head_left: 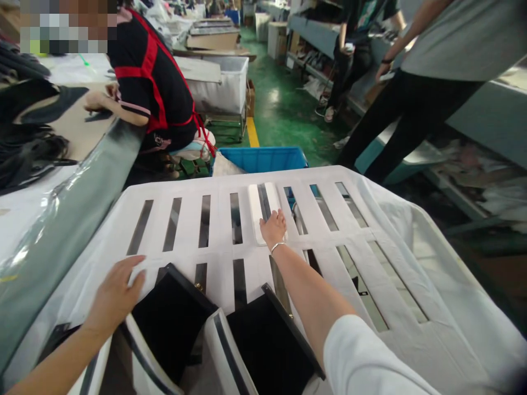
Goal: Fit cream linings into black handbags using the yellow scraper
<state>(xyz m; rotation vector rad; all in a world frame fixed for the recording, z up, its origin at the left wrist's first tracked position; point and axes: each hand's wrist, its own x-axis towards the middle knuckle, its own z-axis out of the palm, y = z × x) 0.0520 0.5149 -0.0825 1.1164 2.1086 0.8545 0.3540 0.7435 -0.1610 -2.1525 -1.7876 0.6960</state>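
Under the right hand (274,226), whose fingers are loosely bent, a white piece (263,204) with a dark stripe lies on the slotted surface (218,219), extending forward past the hand; whether it is gripped or only touched, I cannot tell. Closer to the wearer than that hand sits a black piece (267,340). The left hand (117,291) is spread and holds nothing, just left of a second black piece (168,318).
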